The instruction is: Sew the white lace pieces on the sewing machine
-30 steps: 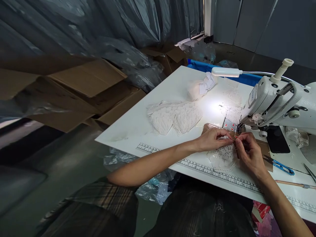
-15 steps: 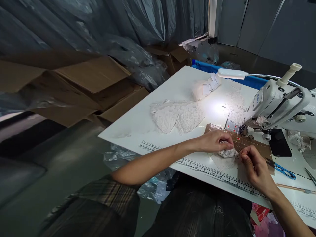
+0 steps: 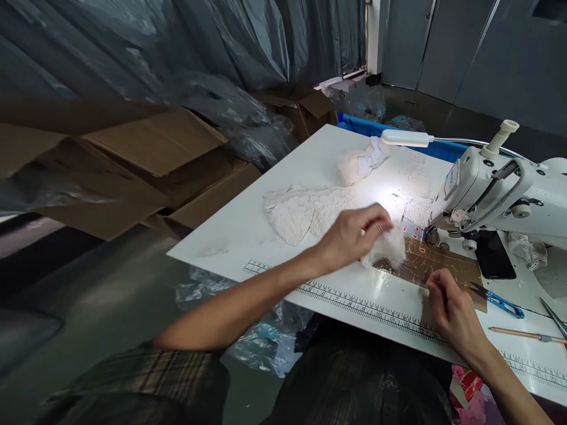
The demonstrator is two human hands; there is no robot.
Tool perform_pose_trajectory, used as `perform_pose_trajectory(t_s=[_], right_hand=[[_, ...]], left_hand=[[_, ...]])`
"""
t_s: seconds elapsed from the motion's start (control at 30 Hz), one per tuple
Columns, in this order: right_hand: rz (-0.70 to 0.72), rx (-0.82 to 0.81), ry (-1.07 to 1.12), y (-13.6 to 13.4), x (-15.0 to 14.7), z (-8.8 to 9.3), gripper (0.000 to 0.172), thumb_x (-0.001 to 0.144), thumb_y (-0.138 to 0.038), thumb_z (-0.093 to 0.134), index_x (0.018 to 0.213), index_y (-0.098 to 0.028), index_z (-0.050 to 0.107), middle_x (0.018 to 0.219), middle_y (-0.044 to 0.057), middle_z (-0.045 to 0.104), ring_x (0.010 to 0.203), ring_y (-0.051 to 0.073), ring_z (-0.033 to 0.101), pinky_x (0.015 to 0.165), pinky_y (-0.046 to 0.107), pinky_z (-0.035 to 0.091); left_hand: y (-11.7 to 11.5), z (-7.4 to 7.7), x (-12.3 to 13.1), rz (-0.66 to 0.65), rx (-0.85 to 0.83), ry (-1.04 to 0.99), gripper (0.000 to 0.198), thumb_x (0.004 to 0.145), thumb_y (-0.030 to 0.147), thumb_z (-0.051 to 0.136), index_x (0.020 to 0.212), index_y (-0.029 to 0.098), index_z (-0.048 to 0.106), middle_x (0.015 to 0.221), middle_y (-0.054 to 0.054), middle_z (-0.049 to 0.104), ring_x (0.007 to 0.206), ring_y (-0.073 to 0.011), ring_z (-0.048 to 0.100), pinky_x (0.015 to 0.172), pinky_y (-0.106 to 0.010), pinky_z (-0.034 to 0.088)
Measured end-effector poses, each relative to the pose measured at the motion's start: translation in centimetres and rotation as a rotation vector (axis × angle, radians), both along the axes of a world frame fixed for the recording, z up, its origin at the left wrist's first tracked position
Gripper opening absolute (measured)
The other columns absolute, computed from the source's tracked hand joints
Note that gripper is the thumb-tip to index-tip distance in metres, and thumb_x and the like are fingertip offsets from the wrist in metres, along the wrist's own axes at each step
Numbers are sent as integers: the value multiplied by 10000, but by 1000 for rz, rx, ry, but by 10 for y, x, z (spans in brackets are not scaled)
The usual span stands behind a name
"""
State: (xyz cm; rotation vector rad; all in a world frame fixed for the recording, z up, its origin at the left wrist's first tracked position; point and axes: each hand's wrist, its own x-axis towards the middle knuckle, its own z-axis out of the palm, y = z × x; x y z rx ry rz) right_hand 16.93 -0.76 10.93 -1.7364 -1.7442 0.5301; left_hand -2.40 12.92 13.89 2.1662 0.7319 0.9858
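Note:
My left hand [image 3: 358, 236] pinches a small white lace piece [image 3: 390, 248], which hangs blurred from the fingertips above the brown board [image 3: 443, 265]. Closed fingers show on my right hand [image 3: 449, 301], over the table's front part; whether they hold anything is too small to tell. White lace fabric [image 3: 295, 213] lies flat behind my left hand. The sewing machine [image 3: 465, 183] stands to the right, its needle area by the board's back edge. Blue-handled snips [image 3: 498, 301] lie right of my right hand.
A black phone [image 3: 495, 257], a pencil [image 3: 518, 333] and tweezers [image 3: 551, 313] lie at the right. A bundled white piece [image 3: 354, 167] sits near the lamp [image 3: 406, 138]. Cardboard boxes [image 3: 155, 141] stand left of the white table [image 3: 230, 236]. A printed ruler runs along its front edge.
My left hand has moved left and up, lifting the lace piece off the board's front. My right hand stays near its place, now farther from the lace. The camera view has shifted slightly.

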Motion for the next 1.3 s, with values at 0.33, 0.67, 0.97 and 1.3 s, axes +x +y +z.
perform_pose_trajectory(t_s=[0.33, 0.67, 0.97, 1.3], right_hand=[[139, 2, 55, 3, 24, 14, 526, 882, -513, 586, 1326, -240, 519, 1290, 137, 588, 1157, 258, 595, 926, 415, 524], [214, -136, 379, 30, -8, 11, 419, 878, -541, 557, 658, -186, 524, 603, -24, 490, 572, 107, 428, 539, 241, 372], [79, -293, 852, 32, -10, 15, 432, 634, -566, 803, 627, -165, 640, 593, -39, 511, 566, 79, 392, 551, 234, 342], [-103, -345, 1117, 24, 6, 9, 417, 531, -519, 892, 723, -187, 730, 650, -7, 642, 602, 97, 521, 612, 269, 437]], left_hand=[[3, 7, 13, -231, -636, 35, 204, 819, 284, 681, 948, 126, 685, 681, 12, 650, 611, -81, 571, 578, -198, 433], [-13, 2, 15, -315, -704, -78, 205, 797, 319, 728, 843, 130, 664, 793, -1, 652, 720, -85, 582, 690, -217, 471], [-14, -7, 16, -295, -675, -20, 183, 797, 227, 714, 948, 135, 665, 808, 4, 644, 743, -92, 593, 698, -232, 481], [-13, 0, 10, -313, -641, 20, 261, 803, 222, 705, 1040, 132, 641, 803, 17, 626, 753, -96, 610, 729, -248, 511]])
